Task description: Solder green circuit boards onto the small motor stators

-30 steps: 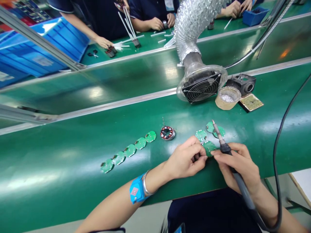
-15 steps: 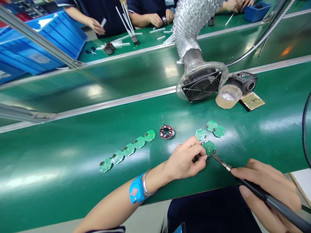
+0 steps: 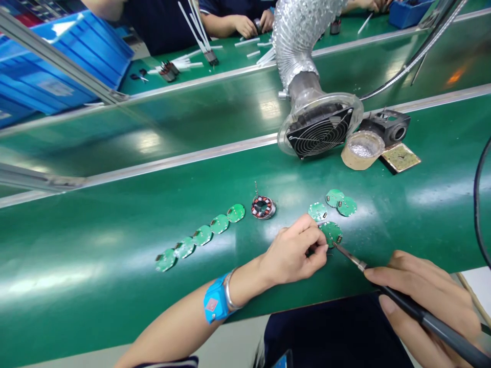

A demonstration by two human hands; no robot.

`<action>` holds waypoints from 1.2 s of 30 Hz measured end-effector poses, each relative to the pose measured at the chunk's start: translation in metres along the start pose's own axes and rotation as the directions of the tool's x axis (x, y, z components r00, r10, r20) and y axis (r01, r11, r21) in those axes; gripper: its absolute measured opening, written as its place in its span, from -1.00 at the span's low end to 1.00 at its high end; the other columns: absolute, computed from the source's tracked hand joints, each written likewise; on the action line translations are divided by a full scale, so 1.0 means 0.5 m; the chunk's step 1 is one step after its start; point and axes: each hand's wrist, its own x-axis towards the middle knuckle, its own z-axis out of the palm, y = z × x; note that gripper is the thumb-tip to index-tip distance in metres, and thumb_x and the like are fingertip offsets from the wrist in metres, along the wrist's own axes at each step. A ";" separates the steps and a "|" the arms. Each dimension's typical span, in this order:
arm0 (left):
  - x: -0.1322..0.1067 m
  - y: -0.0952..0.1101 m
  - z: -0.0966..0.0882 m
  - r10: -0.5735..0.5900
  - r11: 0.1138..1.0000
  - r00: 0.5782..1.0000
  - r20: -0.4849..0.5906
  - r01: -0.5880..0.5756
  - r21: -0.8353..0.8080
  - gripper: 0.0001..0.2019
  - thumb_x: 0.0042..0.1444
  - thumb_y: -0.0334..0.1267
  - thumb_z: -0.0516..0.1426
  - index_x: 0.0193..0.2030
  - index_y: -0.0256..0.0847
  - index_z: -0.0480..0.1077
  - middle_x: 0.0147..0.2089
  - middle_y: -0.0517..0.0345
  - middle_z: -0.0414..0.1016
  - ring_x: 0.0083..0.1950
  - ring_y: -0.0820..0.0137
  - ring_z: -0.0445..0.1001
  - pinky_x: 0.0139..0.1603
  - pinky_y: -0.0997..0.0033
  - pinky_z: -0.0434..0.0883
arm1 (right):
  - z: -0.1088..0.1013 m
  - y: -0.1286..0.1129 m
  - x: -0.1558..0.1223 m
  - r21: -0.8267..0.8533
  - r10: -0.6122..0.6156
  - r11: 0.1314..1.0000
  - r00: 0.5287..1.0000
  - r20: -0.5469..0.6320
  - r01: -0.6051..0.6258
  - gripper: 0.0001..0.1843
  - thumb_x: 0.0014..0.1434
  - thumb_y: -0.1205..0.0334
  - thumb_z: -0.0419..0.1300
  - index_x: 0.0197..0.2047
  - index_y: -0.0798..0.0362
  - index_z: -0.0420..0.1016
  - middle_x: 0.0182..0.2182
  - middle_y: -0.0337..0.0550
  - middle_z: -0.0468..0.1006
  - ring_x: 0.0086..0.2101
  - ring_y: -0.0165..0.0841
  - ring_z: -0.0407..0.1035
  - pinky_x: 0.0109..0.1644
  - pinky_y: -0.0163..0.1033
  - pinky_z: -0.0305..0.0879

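Observation:
My left hand (image 3: 297, 252) is pinched shut on something small beside a round green circuit board (image 3: 331, 232) lying on the green bench (image 3: 115, 286). My right hand (image 3: 425, 301) grips a soldering iron (image 3: 406, 305), and the metal tip touches the near edge of that board. Three more round boards (image 3: 333, 204) sit just beyond it. A small motor stator with copper windings (image 3: 263, 207) stands left of them. A blue wrist strap (image 3: 215, 305) is on my left wrist.
A row of several round green boards (image 3: 199, 236) runs diagonally to the left. A fume extractor fan on a silver hose (image 3: 318, 130), a solder pot (image 3: 362, 149) and a sponge tray (image 3: 401, 157) stand behind. Other people's hands work across a conveyor, near blue crates (image 3: 57, 66).
My right hand pulled back toward me and swung the soldering iron from pointing upward to lying low, its tip now at the board's near edge. My left hand barely moved.

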 end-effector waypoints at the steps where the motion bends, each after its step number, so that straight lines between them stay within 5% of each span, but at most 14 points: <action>1: 0.000 0.000 0.000 0.003 1.000 1.000 -0.004 -0.003 0.000 -0.95 0.05 -0.45 0.12 -0.38 -0.27 0.39 -0.35 0.20 0.31 -0.52 0.63 0.27 -0.56 0.66 0.29 | -0.005 -0.002 0.002 -0.016 0.003 1.000 1.000 0.007 -0.003 -0.74 0.10 0.47 0.07 -0.18 0.07 0.49 -0.42 -0.11 0.54 -0.41 -0.28 0.48 -0.44 -0.20 0.34; 8: -0.001 -0.005 0.002 0.024 1.000 1.000 -0.002 -0.024 0.002 -0.96 0.07 -0.43 0.12 -0.37 -0.27 0.39 -0.34 0.19 0.31 -0.50 0.62 0.28 -0.55 0.65 0.30 | 0.013 0.024 0.010 0.003 0.021 1.000 0.986 -0.166 -0.021 -0.59 0.15 0.46 0.14 0.06 0.01 0.44 -0.40 -0.19 0.56 -0.42 -0.34 0.48 -0.42 -0.27 0.42; 13: -0.004 -0.005 -0.004 0.119 0.987 0.993 -0.025 -0.115 0.116 -0.95 0.11 -0.39 0.09 -0.35 -0.25 0.37 -0.34 0.18 0.30 -0.49 0.57 0.26 -0.54 0.57 0.26 | 0.078 0.065 0.047 0.085 -0.047 0.995 0.999 -0.025 0.049 -0.60 0.17 0.54 0.14 0.05 0.02 0.43 -0.06 -0.07 0.58 -0.03 -0.28 0.48 0.08 -0.14 0.42; 17: -0.010 0.002 -0.010 0.470 0.763 0.871 0.145 -0.483 0.429 -0.87 0.20 -0.37 0.03 -0.25 -0.22 0.42 -0.43 0.20 0.26 -0.46 0.45 0.19 -0.48 0.40 0.15 | 0.096 0.076 0.064 0.140 -0.075 0.988 0.995 0.061 0.066 -0.65 0.21 0.54 0.10 0.02 0.05 0.40 -0.04 -0.05 0.57 -0.03 -0.30 0.48 0.07 -0.14 0.42; 19: -0.012 0.005 -0.008 0.507 0.645 0.823 0.256 -0.559 0.520 -0.85 0.23 -0.43 0.04 -0.25 -0.23 0.43 -0.45 0.21 0.27 -0.45 0.43 0.16 -0.46 0.35 0.10 | 0.096 0.078 0.063 0.132 -0.067 0.989 0.996 0.058 0.058 -0.66 0.20 0.53 0.12 0.01 0.06 0.41 -0.05 -0.04 0.58 -0.06 -0.30 0.49 0.05 -0.15 0.42; 23: -0.017 0.006 0.001 0.477 0.664 0.847 0.234 -0.522 0.535 -0.81 0.26 -0.46 0.03 -0.26 -0.25 0.47 -0.46 0.20 0.28 -0.45 0.42 0.16 -0.45 0.34 0.10 | 0.096 0.080 0.059 0.120 -0.069 0.991 0.997 0.040 0.064 -0.65 0.19 0.54 0.13 0.02 0.08 0.41 -0.05 -0.03 0.58 -0.06 -0.30 0.48 0.06 -0.17 0.40; 25: -0.017 0.004 0.003 0.399 0.820 0.907 0.137 -0.419 0.390 -0.80 0.29 -0.38 0.03 -0.26 -0.23 0.48 -0.43 0.17 0.31 -0.41 0.43 0.22 -0.42 0.39 0.19 | 0.098 0.081 0.058 0.124 -0.057 0.991 0.998 0.042 0.051 -0.64 0.18 0.53 0.13 0.03 0.07 0.41 -0.04 -0.04 0.57 -0.06 -0.30 0.47 0.05 -0.18 0.41; 28: -0.009 0.001 0.001 0.015 1.000 1.000 -0.020 -0.015 -0.013 -0.86 0.24 -0.26 0.15 -0.27 -0.23 0.52 -0.37 0.16 0.33 -0.36 0.47 0.31 -0.36 0.47 0.32 | 0.099 0.081 0.057 0.122 -0.043 0.992 0.998 0.051 0.036 -0.63 0.19 0.52 0.12 0.04 0.05 0.40 -0.05 -0.06 0.57 -0.06 -0.30 0.46 0.03 -0.19 0.42; 31: 0.007 0.000 -0.003 -0.297 0.911 0.954 0.048 0.298 -0.284 -0.91 0.09 -0.28 0.28 -0.37 -0.25 0.54 -0.41 0.22 0.29 -0.43 0.53 0.28 -0.43 0.54 0.30 | 0.095 0.080 0.059 0.110 -0.027 0.994 0.997 0.069 0.019 -0.62 0.18 0.50 0.13 0.05 0.03 0.39 -0.05 -0.08 0.56 -0.05 -0.29 0.44 0.04 -0.18 0.42; 36: 0.027 0.006 -0.008 -0.381 0.858 0.919 0.107 0.394 -0.329 -0.92 0.01 -0.32 0.30 -0.44 -0.26 0.53 -0.44 0.24 0.25 -0.44 0.54 0.23 -0.42 0.54 0.25 | 0.086 0.077 0.072 0.101 0.031 0.994 0.999 0.040 -0.035 -0.62 0.15 0.46 0.17 0.03 -0.01 0.40 -0.09 -0.13 0.55 -0.01 -0.27 0.37 0.06 -0.15 0.39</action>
